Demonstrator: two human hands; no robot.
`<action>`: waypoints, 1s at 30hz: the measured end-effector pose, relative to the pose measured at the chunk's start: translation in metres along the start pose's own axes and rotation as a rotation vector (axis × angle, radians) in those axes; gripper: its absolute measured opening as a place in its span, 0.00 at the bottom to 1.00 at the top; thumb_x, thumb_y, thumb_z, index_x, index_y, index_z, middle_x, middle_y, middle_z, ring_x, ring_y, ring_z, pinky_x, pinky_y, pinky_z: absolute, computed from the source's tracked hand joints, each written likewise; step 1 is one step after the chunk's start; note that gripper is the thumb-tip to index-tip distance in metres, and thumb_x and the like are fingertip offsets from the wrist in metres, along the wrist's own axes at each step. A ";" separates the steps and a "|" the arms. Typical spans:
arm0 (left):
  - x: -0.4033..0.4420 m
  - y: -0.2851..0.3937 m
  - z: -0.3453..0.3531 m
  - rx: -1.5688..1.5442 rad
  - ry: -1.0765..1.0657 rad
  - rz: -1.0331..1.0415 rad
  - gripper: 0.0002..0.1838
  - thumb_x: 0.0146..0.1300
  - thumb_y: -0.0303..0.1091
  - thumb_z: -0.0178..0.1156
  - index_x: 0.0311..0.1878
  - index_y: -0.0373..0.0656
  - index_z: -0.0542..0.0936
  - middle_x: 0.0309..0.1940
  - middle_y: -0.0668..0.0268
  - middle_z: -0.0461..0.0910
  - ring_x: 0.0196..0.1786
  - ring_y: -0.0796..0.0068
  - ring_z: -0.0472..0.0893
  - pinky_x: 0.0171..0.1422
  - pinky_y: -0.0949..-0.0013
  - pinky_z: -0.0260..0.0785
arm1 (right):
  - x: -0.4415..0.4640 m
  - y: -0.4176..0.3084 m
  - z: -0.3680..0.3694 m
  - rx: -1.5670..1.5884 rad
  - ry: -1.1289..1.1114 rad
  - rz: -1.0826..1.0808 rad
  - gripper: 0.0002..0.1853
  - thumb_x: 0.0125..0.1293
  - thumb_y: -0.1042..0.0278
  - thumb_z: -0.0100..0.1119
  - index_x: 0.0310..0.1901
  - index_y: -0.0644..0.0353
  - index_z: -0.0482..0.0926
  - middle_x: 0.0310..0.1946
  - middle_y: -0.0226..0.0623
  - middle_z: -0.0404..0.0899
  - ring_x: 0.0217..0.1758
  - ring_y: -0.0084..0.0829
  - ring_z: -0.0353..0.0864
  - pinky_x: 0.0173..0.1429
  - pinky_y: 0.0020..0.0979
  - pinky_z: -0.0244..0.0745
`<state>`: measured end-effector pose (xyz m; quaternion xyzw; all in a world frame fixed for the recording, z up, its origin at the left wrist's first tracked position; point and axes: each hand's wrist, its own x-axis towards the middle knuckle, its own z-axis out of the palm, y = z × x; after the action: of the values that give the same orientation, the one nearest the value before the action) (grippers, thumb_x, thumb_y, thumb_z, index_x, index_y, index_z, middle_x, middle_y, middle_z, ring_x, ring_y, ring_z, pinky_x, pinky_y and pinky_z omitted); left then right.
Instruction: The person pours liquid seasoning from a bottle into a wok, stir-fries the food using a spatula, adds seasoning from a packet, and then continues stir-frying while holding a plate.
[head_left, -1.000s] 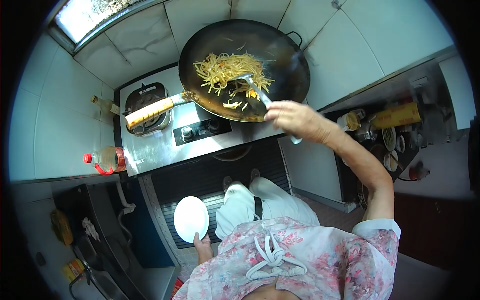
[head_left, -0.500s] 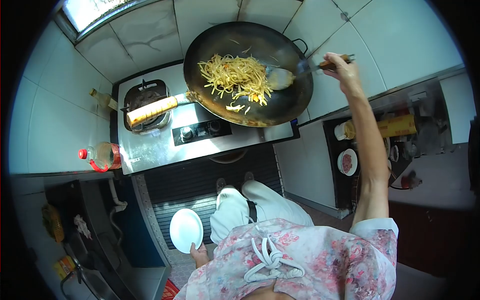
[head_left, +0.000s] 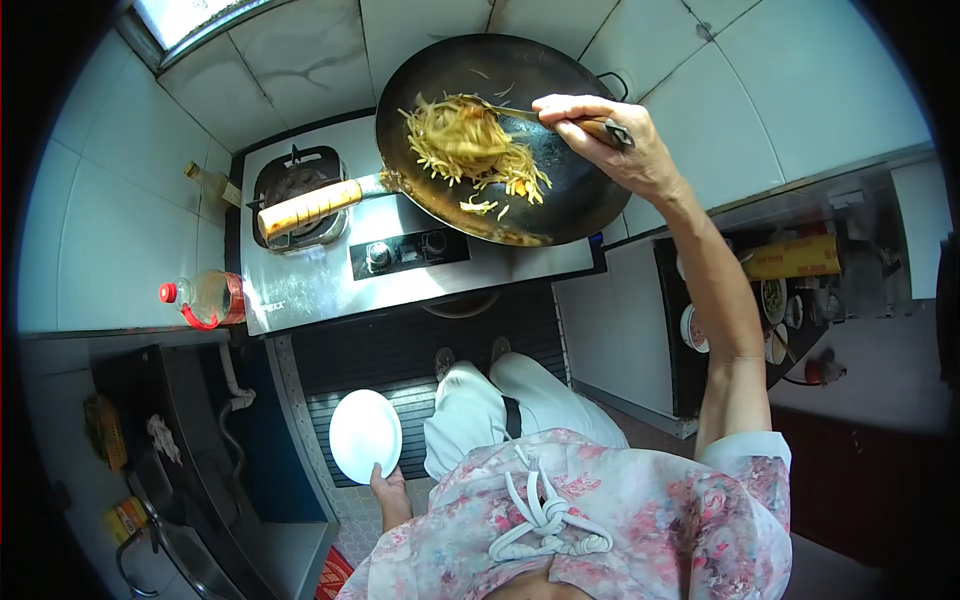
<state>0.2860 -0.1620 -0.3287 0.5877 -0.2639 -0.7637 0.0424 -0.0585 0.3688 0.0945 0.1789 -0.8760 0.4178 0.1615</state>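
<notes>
My right hand (head_left: pixel 610 140) is closed round the wooden handle of a spatula (head_left: pixel 520 113) above the right half of a large black wok (head_left: pixel 580 200). The spatula's blade is hidden among blurred yellow noodle-like strips (head_left: pixel 465 140) in the wok's left half. A few loose strips lie lower in the wok. Down by my legs, my left hand (head_left: pixel 390 485) grips the lower edge of a white plate (head_left: pixel 366 437), which shows nothing on it.
The wok's long handle (head_left: pixel 310 208) reaches left over a second burner (head_left: pixel 297 180) of the steel stove (head_left: pixel 290 295). Two bottles, one with a red cap (head_left: pixel 215 299), stand left of the stove. Bowls and a yellow box (head_left: pixel 795 257) are on the right counter.
My right hand has moved left from beyond the wok's right rim, bringing the spatula from beside the strips into them. The strips are now heaped and blurred. My left hand still holds the plate.
</notes>
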 end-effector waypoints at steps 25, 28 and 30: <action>-0.027 -0.023 -0.014 -0.060 0.039 -0.033 0.25 0.62 0.24 0.54 0.64 0.38 0.66 0.57 0.56 0.74 0.60 0.57 0.74 0.66 0.52 0.70 | 0.006 0.020 -0.097 -0.023 0.353 0.596 0.19 0.63 0.50 0.65 0.39 0.61 0.83 0.35 0.35 0.84 0.38 0.27 0.85 0.39 0.30 0.85; -0.016 -0.023 -0.020 -0.045 0.042 -0.065 0.24 0.63 0.24 0.54 0.64 0.38 0.66 0.57 0.55 0.73 0.60 0.57 0.74 0.67 0.52 0.70 | -0.008 0.015 -0.116 -0.045 0.350 0.732 0.23 0.62 0.47 0.65 0.37 0.64 0.81 0.33 0.38 0.83 0.35 0.29 0.85 0.35 0.29 0.85; -0.011 -0.021 -0.025 -0.043 0.002 -0.095 0.23 0.64 0.25 0.53 0.64 0.39 0.66 0.58 0.55 0.73 0.61 0.58 0.74 0.67 0.52 0.70 | -0.017 0.017 -0.122 -0.002 0.364 0.824 0.24 0.60 0.46 0.67 0.36 0.65 0.80 0.32 0.41 0.82 0.33 0.31 0.85 0.36 0.31 0.85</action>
<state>0.3180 -0.1482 -0.3328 0.5992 -0.2192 -0.7698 0.0191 -0.0343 0.4781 0.1488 -0.2615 -0.8319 0.4709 0.1333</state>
